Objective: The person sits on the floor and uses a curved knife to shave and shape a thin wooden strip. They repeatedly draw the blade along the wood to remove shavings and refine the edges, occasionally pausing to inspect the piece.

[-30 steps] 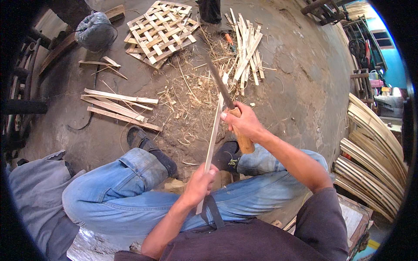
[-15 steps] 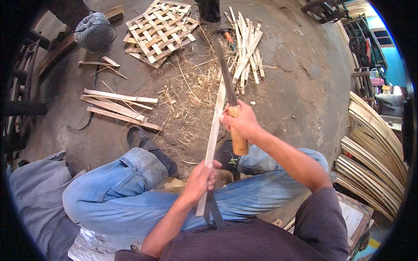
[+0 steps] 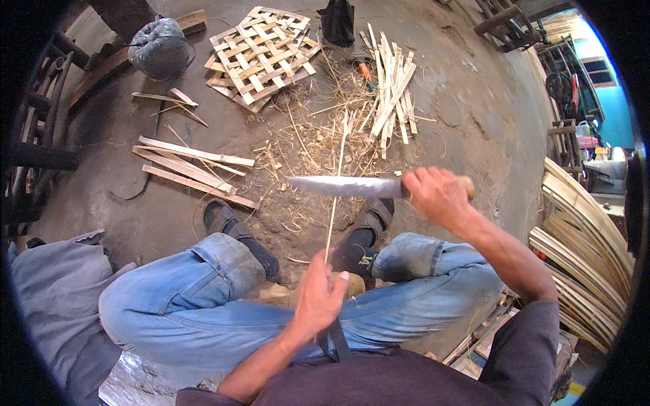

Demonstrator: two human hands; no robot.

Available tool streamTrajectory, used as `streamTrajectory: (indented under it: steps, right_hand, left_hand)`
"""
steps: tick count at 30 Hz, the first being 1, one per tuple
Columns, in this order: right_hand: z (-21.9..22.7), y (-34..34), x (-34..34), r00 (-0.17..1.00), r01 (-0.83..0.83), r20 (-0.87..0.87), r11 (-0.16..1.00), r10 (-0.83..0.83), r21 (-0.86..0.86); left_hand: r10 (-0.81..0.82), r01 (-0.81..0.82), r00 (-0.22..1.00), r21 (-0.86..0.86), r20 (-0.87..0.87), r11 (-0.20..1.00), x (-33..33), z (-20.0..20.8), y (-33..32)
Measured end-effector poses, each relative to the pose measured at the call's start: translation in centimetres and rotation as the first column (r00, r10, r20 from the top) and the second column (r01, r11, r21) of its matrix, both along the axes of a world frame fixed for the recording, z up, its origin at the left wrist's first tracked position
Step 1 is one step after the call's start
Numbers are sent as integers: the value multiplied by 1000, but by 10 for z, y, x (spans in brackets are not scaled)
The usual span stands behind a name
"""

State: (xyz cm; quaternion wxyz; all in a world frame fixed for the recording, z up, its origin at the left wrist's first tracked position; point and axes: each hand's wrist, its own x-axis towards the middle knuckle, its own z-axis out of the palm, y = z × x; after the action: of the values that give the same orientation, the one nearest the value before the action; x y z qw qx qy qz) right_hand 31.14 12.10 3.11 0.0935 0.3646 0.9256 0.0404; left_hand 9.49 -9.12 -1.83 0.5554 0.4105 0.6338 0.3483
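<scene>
Seen from the head, the left hand [image 3: 321, 298] grips a thin strip [image 3: 334, 213] edge-on, pointing far; apart from it at right, the right hand [image 3: 439, 196] is clamped on a knife [image 3: 345, 186], blade crossing the strip. Shavings [image 3: 313, 143] litter the floor beyond, near a woven panel [image 3: 261, 57] and loose slats [image 3: 391, 95]. Yellow marking shows on the right sock [image 3: 353, 249]. Fingers hide most of the knife's handle and the strip's near end.
</scene>
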Motion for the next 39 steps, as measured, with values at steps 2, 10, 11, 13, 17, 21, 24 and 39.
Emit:
streamTrajectory:
  steps: [2,10,11,13,17,21,24,39]
  right_hand:
    - [-10,29,3,988,121,79,982,-133,142]
    - [-23,0,-56,141,187,-253,277,-957,-943]
    - [-29,-1,-66,98,147,-268,280,-958,-949]
    - [-42,1,-81,12,61,-287,287,-958,-956]
    - [-40,-5,-107,-28,-13,-342,343,-939,-939]
    - [-24,-15,-121,156,-21,-294,294,-943,-956]
    - [-14,-9,-114,375,223,-244,343,-894,-912]
    - [-26,-22,-38,984,160,145,861,-102,-482]
  left_hand:
    - [8,-8,1000,-11,-2,1000,-1,-1,-1]
    - [108,131,717,-285,689,949,-12,-10,11]
    - [111,153,674,-285,731,946,-13,-7,13]
    - [99,179,634,-270,767,946,-15,-5,15]
    - [104,94,658,-219,746,971,-16,-3,23]
    - [291,-6,604,-361,742,933,-18,-1,40]
    - [291,76,411,-351,864,933,-29,2,35]
    - [412,147,437,-515,800,844,-33,0,25]
